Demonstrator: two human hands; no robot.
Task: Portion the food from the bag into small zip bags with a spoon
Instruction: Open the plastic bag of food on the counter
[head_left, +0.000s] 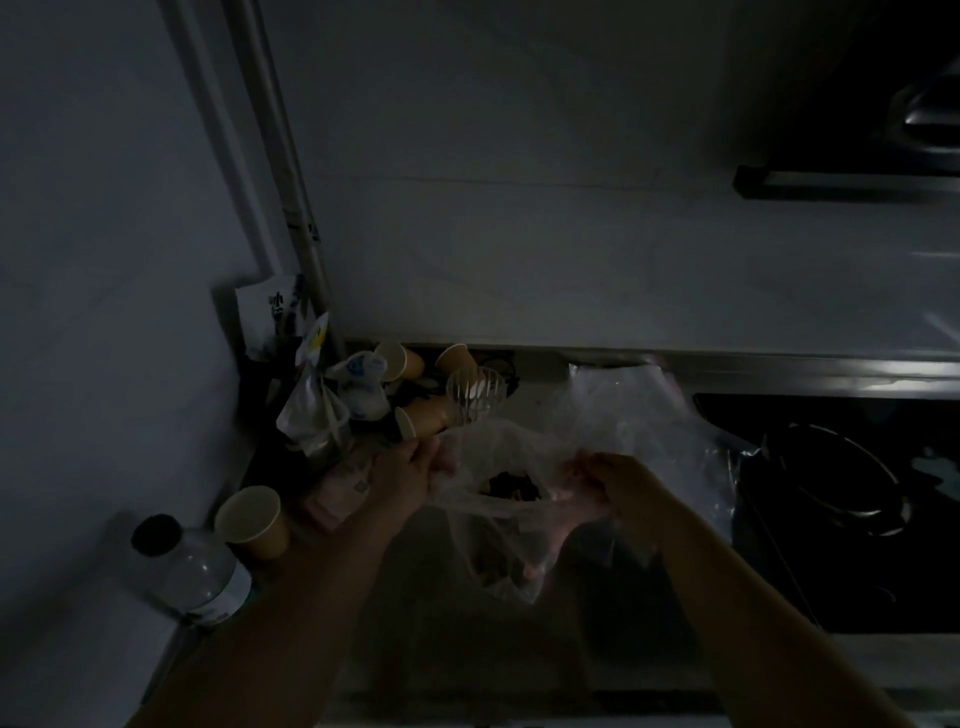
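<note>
With each grip closed on a side of the thin plastic bag's (511, 525) mouth, left hand (410, 475) and right hand (605, 480) hold it above the dim tabletop (545, 400), so an uneven pull could probably tear it or tip the dark food (511, 486) toward the crowded paper cups (415, 382) behind.

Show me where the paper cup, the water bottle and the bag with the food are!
paper cup (248, 512): head view, on its open rim, standing at the left.
water bottle (195, 574): head view, on its clear body below the dark cap.
food bag (506, 525): head view, on the thin plastic held between both hands.
</note>
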